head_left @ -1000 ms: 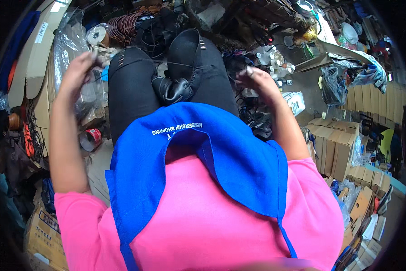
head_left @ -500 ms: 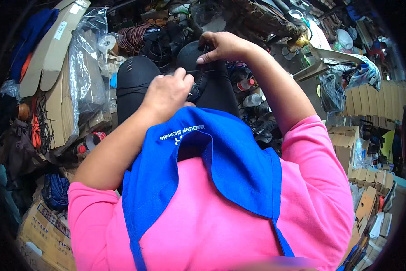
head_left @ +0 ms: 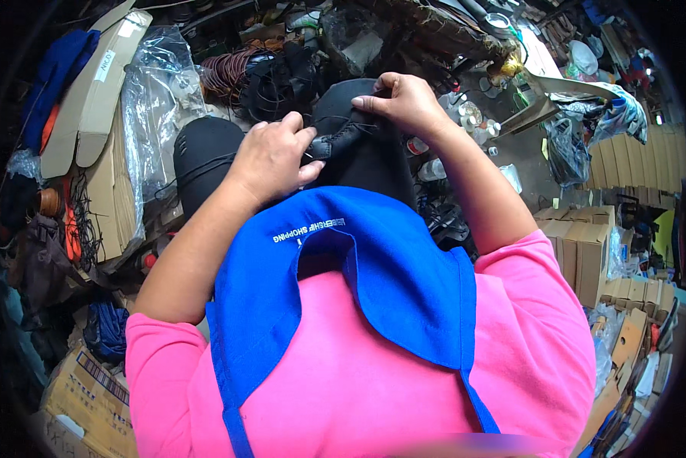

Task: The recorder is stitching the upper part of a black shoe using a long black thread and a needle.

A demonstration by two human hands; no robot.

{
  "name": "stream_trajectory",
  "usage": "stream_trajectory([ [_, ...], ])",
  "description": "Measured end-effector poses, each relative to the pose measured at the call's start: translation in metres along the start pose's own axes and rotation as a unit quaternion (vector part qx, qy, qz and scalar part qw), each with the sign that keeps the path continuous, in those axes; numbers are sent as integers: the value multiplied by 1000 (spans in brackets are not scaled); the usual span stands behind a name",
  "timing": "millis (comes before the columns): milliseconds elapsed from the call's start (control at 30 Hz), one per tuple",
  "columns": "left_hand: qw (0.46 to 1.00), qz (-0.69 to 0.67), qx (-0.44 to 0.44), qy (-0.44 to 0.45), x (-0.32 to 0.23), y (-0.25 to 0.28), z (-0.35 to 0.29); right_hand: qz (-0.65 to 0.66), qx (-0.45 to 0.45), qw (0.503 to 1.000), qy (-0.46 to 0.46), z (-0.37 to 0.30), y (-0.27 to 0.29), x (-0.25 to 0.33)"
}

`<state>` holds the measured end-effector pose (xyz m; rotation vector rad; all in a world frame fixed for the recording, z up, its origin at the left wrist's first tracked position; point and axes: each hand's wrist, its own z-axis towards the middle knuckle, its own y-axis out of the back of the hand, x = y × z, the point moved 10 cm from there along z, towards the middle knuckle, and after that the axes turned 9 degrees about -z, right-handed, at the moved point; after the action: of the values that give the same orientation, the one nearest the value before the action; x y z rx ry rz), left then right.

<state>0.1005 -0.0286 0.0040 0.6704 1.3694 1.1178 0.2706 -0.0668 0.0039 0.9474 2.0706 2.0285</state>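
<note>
Over my lap, a black piece with a stitched edge lies between my hands; it looks like part of a shoe, but I cannot tell for sure. My left hand has its fingers curled at the near end of the piece, thumb underneath. Higher up, by the right knee, my right hand is pinched, thumb toward the far end of the piece; what sits in the pinch is too dark to make out. Dark thread runs across my left thigh, and more loops lie near the right knee.
Flattened cardboard and clear plastic sheeting stand at the left. Beyond my knees lies a coil of reddish cord. Plastic bottles are right of my lap. Stacked cardboard boxes fill the right side; another box is at lower left.
My right hand has moved right and slightly nearer. My left hand has shifted a little left and its thumb now shows. More of the black piece is visible between them, and my knees have shifted.
</note>
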Motion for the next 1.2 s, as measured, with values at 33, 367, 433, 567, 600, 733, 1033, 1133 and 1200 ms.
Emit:
stream_trajectory([
  [33, 1000, 3, -19, -4, -6, 0, 1, 45, 12, 999, -13, 5, -15, -19],
  [367, 994, 36, -38, -96, -33, -15, -2, 162, 24, 986, -11, 15, -49, -21],
  [433, 999, -8, 13, -31, -19, -24, -7, 150, 19, 988, 1, 11, -48, -7],
  [567, 994, -88, 61, 19, -6, -12, -2, 32, -130, 988, 76, -7, -5, 13],
  [600, 988, -155, 4, 19, 4, 2, 6, 42, -138, 983, 109, -10, 2, 16],
  [733, 960, -265, -83, 39, 39, 12, 45, 65, 54, 984, 159, -21, -17, 38],
  [1033, 940, -333, -54, 58, 43, -45, 76, -1, 138, 952, 273, -39, -20, 49],
  [1133, 938, -337, -37, 64, 49, -45, 78, 196, 166, 956, 138, -50, -2, 19],
  [1200, 939, -336, 22, 71, 57, -46, 82, 238, 126, 959, 84, -50, 4, 5],
])
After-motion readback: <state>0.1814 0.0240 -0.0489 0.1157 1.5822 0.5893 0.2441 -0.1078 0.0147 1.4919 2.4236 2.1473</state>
